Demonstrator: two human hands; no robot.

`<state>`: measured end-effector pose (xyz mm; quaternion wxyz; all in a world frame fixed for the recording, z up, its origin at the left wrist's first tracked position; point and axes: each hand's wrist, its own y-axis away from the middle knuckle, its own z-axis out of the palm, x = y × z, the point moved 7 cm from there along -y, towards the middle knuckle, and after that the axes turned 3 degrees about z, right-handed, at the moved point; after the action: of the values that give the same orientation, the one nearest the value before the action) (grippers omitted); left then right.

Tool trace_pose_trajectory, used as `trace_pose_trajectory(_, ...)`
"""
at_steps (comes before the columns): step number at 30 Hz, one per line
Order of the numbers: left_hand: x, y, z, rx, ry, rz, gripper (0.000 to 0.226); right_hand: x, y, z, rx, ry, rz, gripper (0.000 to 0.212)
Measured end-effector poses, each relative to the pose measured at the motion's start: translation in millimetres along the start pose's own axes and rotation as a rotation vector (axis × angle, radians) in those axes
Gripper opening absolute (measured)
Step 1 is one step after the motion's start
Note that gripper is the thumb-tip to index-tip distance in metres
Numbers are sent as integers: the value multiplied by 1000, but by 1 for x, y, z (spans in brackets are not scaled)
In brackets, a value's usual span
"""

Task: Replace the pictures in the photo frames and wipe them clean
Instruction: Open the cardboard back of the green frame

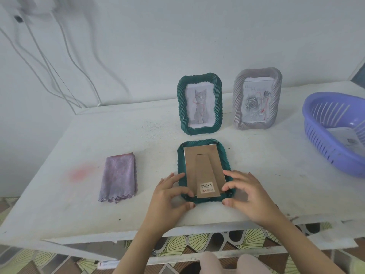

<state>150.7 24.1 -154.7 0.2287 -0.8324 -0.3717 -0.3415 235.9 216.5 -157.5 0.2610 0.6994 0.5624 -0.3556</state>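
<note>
A green frame [181, 167] lies face down near the table's front edge, its brown backing board [203, 165] and stand facing up. My left hand [169, 196] grips the frame's lower left corner, thumb under the bottom rim. My right hand [245, 192] holds the lower right corner, fingertips touching the board's edge. Behind it, a second green frame [199, 104] with a cat drawing stands upright. A grey frame [256, 98] with a rose drawing stands to its right. A folded purple cloth [118, 177] lies to the left.
A purple plastic basket [320, 139] holding a paper picture [349, 142] sits at the table's right edge. The white table [138, 135] has a pink stain [79, 173] at the left. White cables [59, 56] hang on the wall behind.
</note>
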Motion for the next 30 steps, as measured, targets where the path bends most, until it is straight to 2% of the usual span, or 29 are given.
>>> trace_pose_trajectory(4,-1,1,2,-24,-23,-6,12,-1,1,2,21,-5,-15,22)
trace_pose_trajectory(10,-2,1,3,-24,12,-14,6,-5,3,1,4,-2,-36,6)
trace_pose_trajectory(13,-4,-1,1,3,55,-32,27,-11,4,-3,4,-1,-39,20)
trace_pose_trajectory(17,2,-8,-3,123,-11,-93,18,-11,-2,-11,53,-62,34,37)
trace_pose_trajectory(20,6,-14,-4,162,-96,-102,33,-12,-10,-10,69,-50,55,39)
trace_pose_trajectory(25,7,-18,1,121,-211,-61,69,-14,-18,-1,59,-33,67,44)
trace_pose_trajectory(30,7,-17,6,67,-109,-90,78,-16,-20,1,93,-97,82,43)
